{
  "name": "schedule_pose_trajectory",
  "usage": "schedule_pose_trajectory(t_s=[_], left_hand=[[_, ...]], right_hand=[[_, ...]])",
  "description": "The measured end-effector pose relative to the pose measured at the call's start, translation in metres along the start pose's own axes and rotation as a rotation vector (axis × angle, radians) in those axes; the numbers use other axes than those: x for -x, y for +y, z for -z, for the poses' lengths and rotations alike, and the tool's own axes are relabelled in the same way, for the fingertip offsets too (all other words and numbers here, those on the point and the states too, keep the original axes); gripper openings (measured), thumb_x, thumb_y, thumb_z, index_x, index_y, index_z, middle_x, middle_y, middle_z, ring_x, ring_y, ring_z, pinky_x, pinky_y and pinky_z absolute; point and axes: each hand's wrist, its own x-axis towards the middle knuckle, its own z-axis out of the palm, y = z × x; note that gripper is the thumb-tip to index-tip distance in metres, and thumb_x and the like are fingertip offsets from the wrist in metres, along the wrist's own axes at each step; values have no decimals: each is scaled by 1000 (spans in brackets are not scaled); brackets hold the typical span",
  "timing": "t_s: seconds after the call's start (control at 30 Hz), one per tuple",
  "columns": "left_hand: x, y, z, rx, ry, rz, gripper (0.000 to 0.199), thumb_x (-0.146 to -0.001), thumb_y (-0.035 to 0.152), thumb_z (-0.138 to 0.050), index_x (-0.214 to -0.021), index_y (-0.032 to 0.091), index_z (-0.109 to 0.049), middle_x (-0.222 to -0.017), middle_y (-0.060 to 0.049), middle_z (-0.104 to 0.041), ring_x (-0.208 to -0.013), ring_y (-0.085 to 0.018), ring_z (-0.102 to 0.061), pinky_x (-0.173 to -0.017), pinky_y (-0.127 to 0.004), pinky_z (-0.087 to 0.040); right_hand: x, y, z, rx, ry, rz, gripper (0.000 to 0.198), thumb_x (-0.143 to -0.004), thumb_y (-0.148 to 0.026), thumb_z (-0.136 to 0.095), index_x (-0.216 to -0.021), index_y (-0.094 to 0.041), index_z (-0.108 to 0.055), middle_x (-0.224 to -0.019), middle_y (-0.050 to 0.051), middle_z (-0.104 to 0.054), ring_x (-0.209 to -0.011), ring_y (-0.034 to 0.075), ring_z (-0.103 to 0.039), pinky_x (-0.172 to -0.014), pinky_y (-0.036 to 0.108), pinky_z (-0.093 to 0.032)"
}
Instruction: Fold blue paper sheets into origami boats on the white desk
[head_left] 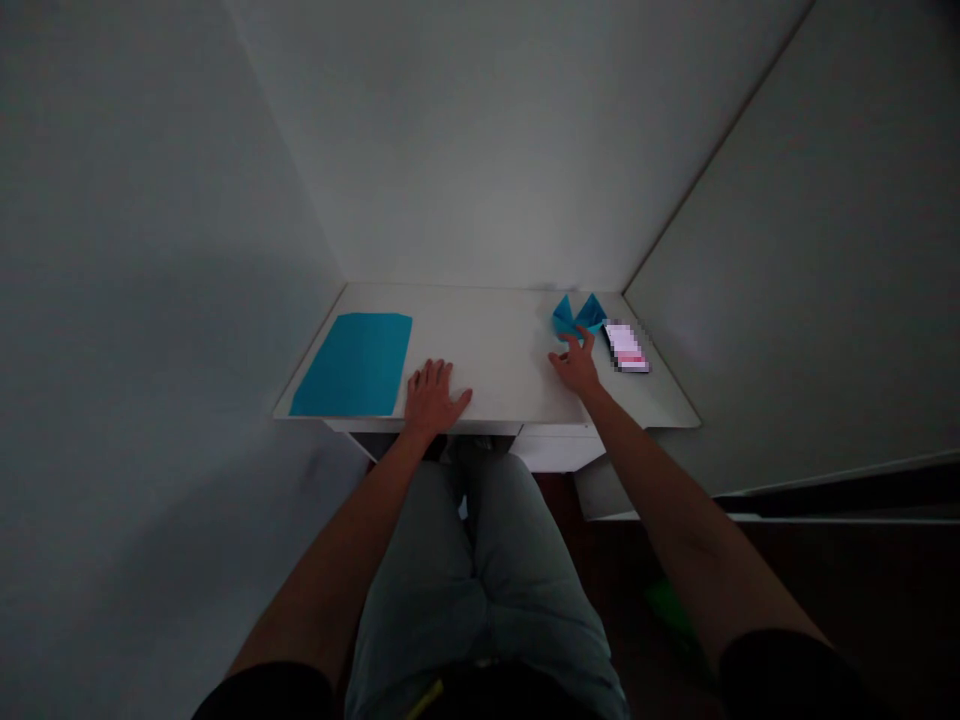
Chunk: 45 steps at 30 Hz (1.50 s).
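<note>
My left hand (435, 398) lies flat near the front edge of the white desk (484, 350), fingers spread and nothing in it. Just left of it is a stack or sheet of blue paper (352, 365); which of the two I cannot tell. At the back right stands a folded blue paper boat (591, 312) with two pointed peaks. My right hand (577, 370) is at the near side of the boat, thumb and fingers apart. Its fingertips overlap the boat's lower edge, and whether they touch it is unclear.
A phone (626, 346) with a lit, pixelated screen lies right of the boat. Walls close in the desk at the back, left and right. Below the desktop, a white drawer (559, 448) is to the right of my legs. Something green (670, 605) shows dimly on the dark floor.
</note>
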Motion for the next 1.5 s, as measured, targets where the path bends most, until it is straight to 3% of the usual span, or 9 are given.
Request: schedule_pose_trajectory(t_s=[0.17,0.27,0.5,0.67,0.87,0.97,1.23,1.4,1.5], left_hand=[[0,-1,-3,-31,-9,-2,75,-103,56,-58,-164,14,-52,-176,-23,-44,-169,-42,-30,-137,-61,-19],[0,-1,-3,-60,-7,-4,75,-103,57,-57,-164,13,-52,-176,-23,-44,-168,-42,-31,-136,-61,-21],[-6,6,0,4,18,61,80,-107,70,-48,-164,14,-52,-175,-24,-46,-167,-43,-32,-135,-63,-22],[-25,25,-2,104,53,166,67,-111,61,-44,-163,18,-51,-172,-21,-50,-164,-38,-39,-134,-58,-29],[-34,34,-3,77,140,264,49,-107,39,-58,-152,19,-62,-150,-20,-65,-146,-37,-56,-126,-52,-41],[-34,31,-3,143,115,232,40,-105,29,-57,-144,23,-66,-140,-16,-70,-137,-35,-64,-122,-53,-43],[-33,18,-9,481,148,183,41,-99,25,-65,-140,19,-63,-122,-9,-76,-96,-21,-74,-96,-35,-56],[-29,13,-10,564,80,111,37,-97,22,-65,-134,23,-68,-91,0,-76,-87,-19,-73,-83,-31,-53],[-29,11,-9,587,51,80,33,-97,23,-67,-129,24,-71,-88,0,-76,-85,-19,-73,-81,-30,-52]], right_hand=[[-21,7,4,83,-41,-84,41,-85,-28,-75,-125,-17,-73,-160,23,-47,-81,21,-70,-110,55,-58],[-16,0,0,76,-43,-35,37,-89,-22,-65,-126,-18,-72,-142,20,-61,-94,26,-69,-112,54,-56],[49,-61,-43,-44,-230,247,34,-101,-35,-62,-130,-21,-72,-129,16,-70,-107,29,-70,-106,47,-58],[76,-96,-58,-256,-421,378,42,-106,-45,-60,-141,-26,-69,-137,12,-75,-120,30,-70,-105,47,-57],[75,-100,-49,-475,-495,156,51,-110,-54,-50,-150,-26,-63,-109,5,-85,-91,21,-74,-89,37,-59],[70,-99,-51,-518,-480,59,48,-105,-58,-55,-136,-24,-68,-102,6,-85,-76,19,-69,-80,35,-58],[67,-98,-59,-357,-386,115,34,-99,-51,-64,-117,-24,-74,-83,1,-75,-76,19,-67,-75,32,-52],[68,-98,-61,-326,-338,132,37,-97,-52,-67,-119,-23,-73,-85,1,-71,-73,19,-64,-72,33,-52],[68,-98,-62,-299,-338,163,34,-94,-46,-69,-120,-23,-75,-86,1,-71,-71,18,-62,-74,33,-52]])
